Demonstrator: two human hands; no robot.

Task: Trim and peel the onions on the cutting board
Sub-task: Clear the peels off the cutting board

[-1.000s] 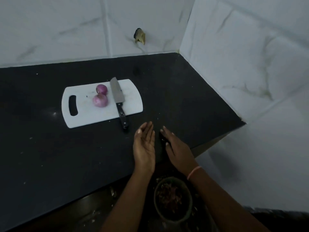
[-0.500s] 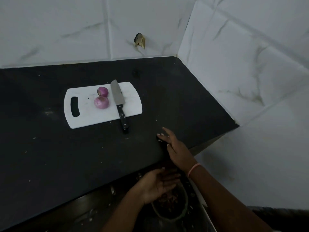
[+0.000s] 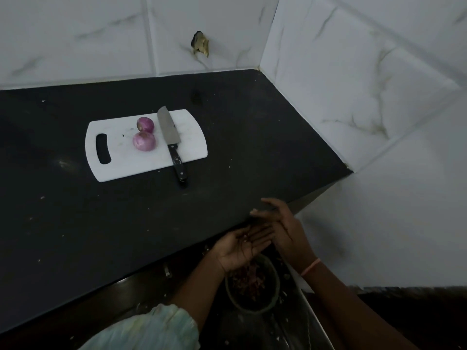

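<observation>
Two onions lie on the white cutting board [image 3: 118,157] in the head view: the far onion [image 3: 145,124] deep purple, the near onion [image 3: 144,141] paler pink, the pair just beside each other and apparently touching. Knife [image 3: 170,138] lies to their right, blade flat on the board, black handle overhanging the near edge onto the dark counter [image 3: 75,223]. Neither hand touches the board, onions or knife.

Left hand [image 3: 242,245] is held palm up at the counter's near edge, fingers straight, grip released; small dark scraps sit on the palm. Right hand [image 3: 280,226] stands edge-on just beyond it, fingers extended and resting across the left fingertips, grip released too. A pink band [image 3: 310,267] circles the right wrist.

Below the hands, a round bowl [image 3: 274,294] holds purple-brown peelings. White marbled tiles [image 3: 353,72] back the counter.
</observation>
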